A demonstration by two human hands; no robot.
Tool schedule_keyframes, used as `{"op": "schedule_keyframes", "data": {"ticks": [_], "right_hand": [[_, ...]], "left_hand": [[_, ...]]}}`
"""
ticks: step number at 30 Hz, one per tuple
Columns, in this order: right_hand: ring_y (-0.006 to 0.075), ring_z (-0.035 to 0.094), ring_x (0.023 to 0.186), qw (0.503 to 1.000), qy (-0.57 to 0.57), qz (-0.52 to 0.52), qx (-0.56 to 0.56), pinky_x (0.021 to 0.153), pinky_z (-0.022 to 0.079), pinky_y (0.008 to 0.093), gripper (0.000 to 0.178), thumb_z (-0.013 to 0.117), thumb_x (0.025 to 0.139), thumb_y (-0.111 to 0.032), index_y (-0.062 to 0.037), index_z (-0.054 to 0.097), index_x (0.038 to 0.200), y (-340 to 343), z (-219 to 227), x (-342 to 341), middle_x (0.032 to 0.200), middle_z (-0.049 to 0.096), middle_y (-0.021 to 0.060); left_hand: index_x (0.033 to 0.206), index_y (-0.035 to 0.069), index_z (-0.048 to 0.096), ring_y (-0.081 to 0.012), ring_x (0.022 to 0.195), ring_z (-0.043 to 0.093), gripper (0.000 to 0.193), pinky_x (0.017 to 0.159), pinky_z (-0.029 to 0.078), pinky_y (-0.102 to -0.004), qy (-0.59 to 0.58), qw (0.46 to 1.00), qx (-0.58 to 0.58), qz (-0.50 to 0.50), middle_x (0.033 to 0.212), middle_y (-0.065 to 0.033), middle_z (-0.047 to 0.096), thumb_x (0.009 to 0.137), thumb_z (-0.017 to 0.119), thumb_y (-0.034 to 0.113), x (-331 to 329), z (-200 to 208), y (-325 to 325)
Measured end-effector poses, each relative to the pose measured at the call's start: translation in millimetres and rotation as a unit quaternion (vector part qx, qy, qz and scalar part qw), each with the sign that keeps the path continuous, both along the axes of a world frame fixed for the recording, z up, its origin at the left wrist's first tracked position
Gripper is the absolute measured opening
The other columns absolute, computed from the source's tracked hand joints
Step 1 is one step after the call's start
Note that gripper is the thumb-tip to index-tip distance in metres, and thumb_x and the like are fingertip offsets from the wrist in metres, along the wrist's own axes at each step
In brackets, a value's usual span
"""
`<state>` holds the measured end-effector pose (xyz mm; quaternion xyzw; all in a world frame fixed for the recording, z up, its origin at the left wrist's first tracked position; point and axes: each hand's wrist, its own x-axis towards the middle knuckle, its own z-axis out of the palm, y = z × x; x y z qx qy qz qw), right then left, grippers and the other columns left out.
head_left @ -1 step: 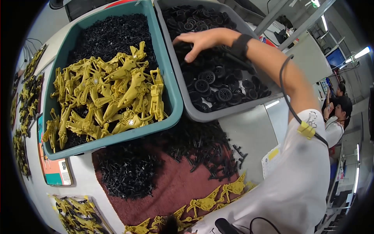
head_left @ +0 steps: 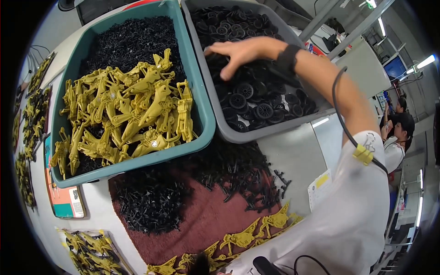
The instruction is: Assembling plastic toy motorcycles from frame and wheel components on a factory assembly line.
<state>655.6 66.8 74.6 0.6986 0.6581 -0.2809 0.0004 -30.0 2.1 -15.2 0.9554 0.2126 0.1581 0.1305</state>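
The spread right hand [head_left: 244, 49], upper centre, seems empty over round black plastic wheels [head_left: 264, 111] — likely light and stiff, pinch the rim.

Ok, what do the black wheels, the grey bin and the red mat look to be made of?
Black wheels: probably matt plastic, given their moulded-looking spokes and dull sheen.
Grey bin: likely smooth plastic, with a thick rounded rim and even colour.
Red mat: seemingly cloth, dull and slightly fuzzy; towelling or felt, I can't tell.
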Motion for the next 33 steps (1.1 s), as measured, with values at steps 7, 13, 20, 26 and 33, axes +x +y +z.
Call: {"op": "schedule_keyframes", "data": {"ticks": [7, 13, 20, 26, 33], "right_hand": [[0.0404, 0.024, 0.135, 0.989, -0.006, 0.025, -0.147, 0.108, 0.024, 0.0542, 0.101, 0.081, 0.059, -0.041, -0.0122, 0.034, 0.143, -23.5, 40.9, -52.9, 0.144, 0.028, 0.0202], [0.0314, 0.052, 0.116, 0.985, 0.029, -0.173, -0.002, 0.078, 0.052, 0.0367, 0.077, 0.068, 0.077, -0.046, -0.0185, 0.037, 0.142, -12.0, 39.1, 11.6, 0.138, 0.040, 0.0186], [0.0472, 0.018, 0.137, 0.989, -0.065, -0.117, -0.068, 0.091, 0.035, 0.0702, 0.089, 0.059, 0.071, -0.068, -0.0326, 0.026, 0.146, -3.1, -4.9, -6.8, 0.145, 0.021, 0.0250], [0.0445, 0.009, 0.140, 0.990, -0.005, -0.049, -0.133, 0.114, 0.014, 0.0484, 0.128, 0.083, 0.053, -0.047, 0.0042, 0.011, 0.146, -8.1, -0.4, -36.3, 0.148, 0.011, 0.0323], [0.0407, 0.021, 0.139, 0.970, -0.002, 0.007, -0.244, 0.113, 0.021, 0.0439, 0.130, 0.089, 0.051, -0.035, 0.0028, 0.009, 0.147, -29.6, 29.5, -70.0, 0.147, 0.021, 0.0292]], "left_hand": [[0.098, 0.009, 0.056, -0.0294, 0.091, 0.055, 0.029, 0.078, 0.041, -0.0426, -0.008, 1.000, 0.009, 0.002, 0.102, -0.0104, 0.056, 0.072, 0.067, 0.002, 4.6, -0.9, -0.8], [0.097, 0.009, 0.057, -0.0295, 0.089, 0.056, 0.028, 0.076, 0.041, -0.0427, -0.017, 1.000, 0.015, 0.004, 0.101, -0.0107, 0.056, 0.072, 0.066, 0.003, 9.0, -6.5, -1.8], [0.097, 0.009, 0.057, -0.0297, 0.088, 0.056, 0.026, 0.074, 0.042, -0.0427, -0.004, 1.000, 0.006, 0.008, 0.100, -0.0111, 0.056, 0.072, 0.066, 0.003, 14.8, -5.6, -6.9], [0.096, 0.008, 0.058, -0.0299, 0.086, 0.057, 0.025, 0.072, 0.042, -0.0427, -0.012, 1.000, 0.018, -0.003, 0.099, -0.0114, 0.056, 0.073, 0.065, 0.003, 23.9, -7.5, -1.7], [0.096, 0.008, 0.058, -0.0301, 0.084, 0.057, 0.024, 0.070, 0.043, -0.0427, -0.014, 0.999, 0.027, -0.010, 0.098, -0.0118, 0.057, 0.073, 0.065, 0.004, 28.9, -2.7, -0.7]]}}
